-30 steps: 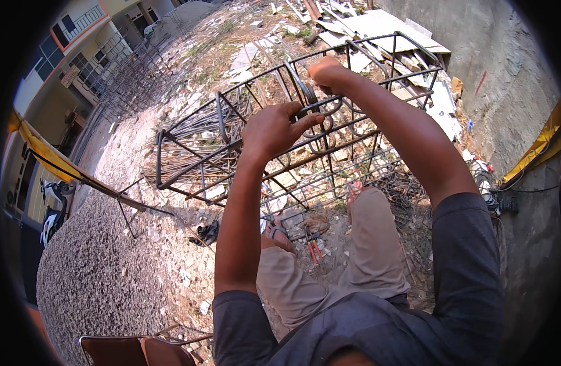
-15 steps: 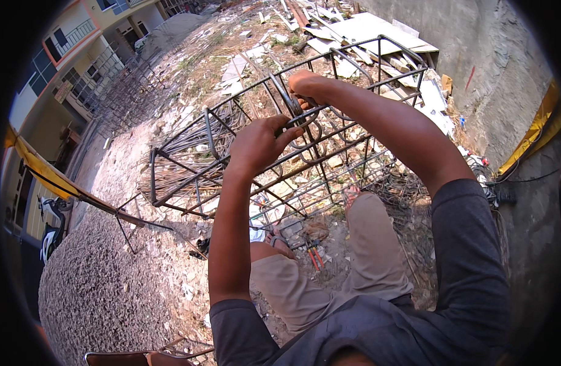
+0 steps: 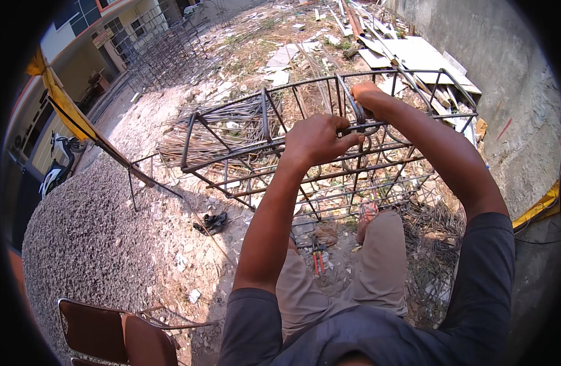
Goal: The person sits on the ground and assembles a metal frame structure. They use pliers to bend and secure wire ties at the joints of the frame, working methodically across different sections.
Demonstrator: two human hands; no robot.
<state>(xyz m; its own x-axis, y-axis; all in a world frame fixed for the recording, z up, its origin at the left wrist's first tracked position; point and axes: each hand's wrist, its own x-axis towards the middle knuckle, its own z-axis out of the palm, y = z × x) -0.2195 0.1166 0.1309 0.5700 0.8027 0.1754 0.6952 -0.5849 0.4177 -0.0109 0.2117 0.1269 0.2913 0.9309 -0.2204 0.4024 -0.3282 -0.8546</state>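
A long rebar cage (image 3: 230,157) of dark steel bars and bent stirrups stands raised in front of me, over my feet. My left hand (image 3: 317,141) is closed on a bar along its near upper side, thumb stretched along the steel. Just beyond it, my right hand (image 3: 368,101) is curled round a steel stirrup (image 3: 346,91) near the middle of the cage. Its fingertips are mostly hidden behind the bars. Several stirrups bunch together around the two hands, and their bent ends show below them.
Red-handled pliers (image 3: 317,258) lie on the ground between my legs. Loose rods (image 3: 189,143) are piled behind the cage at left. A gravel heap (image 3: 91,244) and brown chair (image 3: 97,329) are at left, scrap boards (image 3: 436,61) far right beside a concrete wall (image 3: 518,104).
The view has swung, so the cage and both arms sit further right in the picture and more of the chair shows. Both hands keep their hold on the steel.
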